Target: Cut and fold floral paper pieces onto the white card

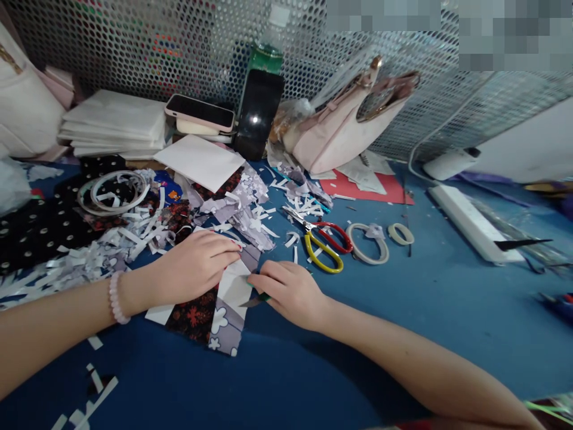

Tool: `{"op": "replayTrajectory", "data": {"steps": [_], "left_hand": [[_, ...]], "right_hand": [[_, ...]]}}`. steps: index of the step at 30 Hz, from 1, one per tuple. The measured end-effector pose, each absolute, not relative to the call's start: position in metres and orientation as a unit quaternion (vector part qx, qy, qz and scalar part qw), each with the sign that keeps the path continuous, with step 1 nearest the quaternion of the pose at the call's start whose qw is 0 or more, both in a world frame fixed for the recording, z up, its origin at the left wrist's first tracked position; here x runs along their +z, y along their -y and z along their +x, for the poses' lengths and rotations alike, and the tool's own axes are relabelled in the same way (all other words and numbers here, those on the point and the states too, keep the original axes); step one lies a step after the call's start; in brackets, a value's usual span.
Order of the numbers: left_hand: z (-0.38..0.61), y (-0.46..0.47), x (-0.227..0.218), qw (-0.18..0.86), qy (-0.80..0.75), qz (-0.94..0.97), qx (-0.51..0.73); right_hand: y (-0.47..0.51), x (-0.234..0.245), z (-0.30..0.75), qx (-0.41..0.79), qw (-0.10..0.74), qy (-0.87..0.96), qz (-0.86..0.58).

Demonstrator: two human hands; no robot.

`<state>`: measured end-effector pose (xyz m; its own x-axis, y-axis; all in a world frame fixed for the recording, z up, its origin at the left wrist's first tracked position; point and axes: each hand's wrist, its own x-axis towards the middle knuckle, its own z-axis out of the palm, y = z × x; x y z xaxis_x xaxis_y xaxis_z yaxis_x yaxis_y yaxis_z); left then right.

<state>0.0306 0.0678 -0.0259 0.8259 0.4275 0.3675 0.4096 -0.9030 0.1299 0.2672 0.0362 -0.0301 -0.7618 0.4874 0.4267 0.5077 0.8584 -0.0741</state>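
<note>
My left hand [197, 266] lies flat, fingers together, pressing on a patterned fabric piece [215, 310] of white, grey floral and dark red print on the blue table. A pink bead bracelet is on that wrist. My right hand [290, 292] is closed around a small dark tool with a green handle [257, 298], its tip touching the fabric's right edge. Scissors with red and yellow handles [324, 242] lie just beyond my right hand.
Paper and fabric scraps [134, 233] litter the left and centre. Tape rolls [369, 242] sit right of the scissors. A phone [200, 112], white sheet stack [116, 122], pink bag [344, 125], bottle and power strip [474, 224] line the back before a mesh wall.
</note>
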Motion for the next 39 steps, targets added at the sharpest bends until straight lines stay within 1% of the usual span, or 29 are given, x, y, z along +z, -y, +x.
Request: {"op": "replayTrajectory", "data": {"steps": [6,9,11,13,16,19,24,27,35,39], "left_hand": [[0.028,-0.066,-0.025,0.035,-0.211,0.959,0.185],[0.027,-0.067,-0.025,0.050,-0.214,0.959,0.177],[0.027,-0.067,-0.025,0.056,-0.219,0.958,0.175],[0.028,-0.068,-0.026,0.057,-0.222,0.957,0.177],[0.028,-0.068,-0.026,0.055,-0.223,0.957,0.175],[0.028,-0.069,-0.025,0.057,-0.222,0.958,0.174],[0.028,-0.070,-0.023,0.066,-0.220,0.957,0.177],[0.027,-0.070,-0.023,0.070,-0.219,0.958,0.172],[0.027,-0.069,-0.022,0.070,-0.214,0.959,0.172],[0.028,-0.070,-0.023,0.070,-0.214,0.960,0.166]], "right_hand": [[-0.037,-0.026,0.266,-0.040,0.267,0.932,-0.241],[-0.037,-0.025,0.270,-0.048,0.293,0.922,-0.249],[-0.040,-0.025,0.276,-0.064,0.295,0.917,-0.260],[-0.043,-0.026,0.281,-0.098,0.273,0.914,-0.283],[-0.048,-0.027,0.288,-0.148,0.208,0.898,-0.360],[-0.048,-0.027,0.292,-0.132,0.169,0.887,-0.408],[-0.044,-0.025,0.294,-0.072,0.181,0.927,-0.321],[-0.042,-0.023,0.291,-0.061,0.165,0.942,-0.284],[-0.041,-0.022,0.290,-0.043,0.141,0.953,-0.265],[-0.040,-0.022,0.291,-0.041,0.110,0.955,-0.273]]}}
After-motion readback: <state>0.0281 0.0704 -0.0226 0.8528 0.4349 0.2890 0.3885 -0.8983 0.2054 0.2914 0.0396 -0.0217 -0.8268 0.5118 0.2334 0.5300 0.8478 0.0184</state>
